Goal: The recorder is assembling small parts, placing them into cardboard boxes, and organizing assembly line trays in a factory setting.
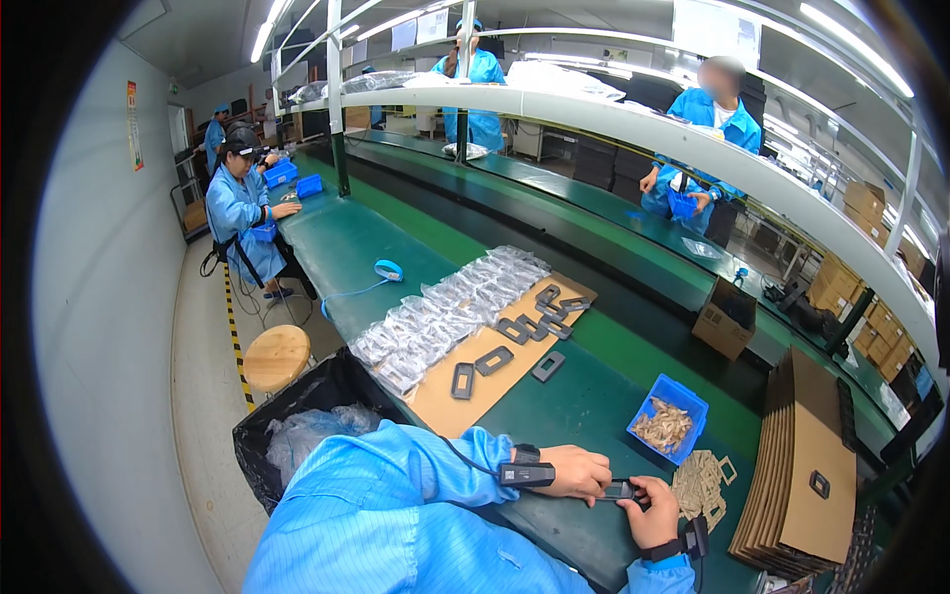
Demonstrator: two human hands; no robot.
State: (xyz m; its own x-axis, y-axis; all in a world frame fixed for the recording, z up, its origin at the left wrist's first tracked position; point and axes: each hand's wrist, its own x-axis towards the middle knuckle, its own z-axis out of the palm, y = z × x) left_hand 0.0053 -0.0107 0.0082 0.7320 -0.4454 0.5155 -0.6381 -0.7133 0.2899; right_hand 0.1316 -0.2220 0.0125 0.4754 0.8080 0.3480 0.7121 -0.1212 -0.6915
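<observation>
Both hands meet at the near edge of the green worktop [604, 396]. Left hand [577, 472] and right hand [653, 510] pinch one small dark part [618, 489] between them, fingers closed on its two ends; it sits just above the worktop surface, between the hands. The part is partly covered, shape hard to read; likely one of the flat dark frames.

Handling, as a judgement: looks light, rigid, thin plastic or metal. Probably not fragile, but small enough to slip from the fingertips. Best taken by the long edges or the ends, as the fingers do here.

Just right of the hands: a loose heap of tan cardboard inserts [701, 482]. Beyond that, a blue bin [670, 419] with small pale pieces. Far right, a stack of flat brown cartons [802, 465] standing on edge.

Farther out and left: a brown cardboard sheet [457, 396] carrying dark rectangular frames [493, 360], with rows of clear bagged parts [435, 317] alongside. Near left, a black-lined waste bin [297, 436].

Other people in blue coats work at far stations.
</observation>
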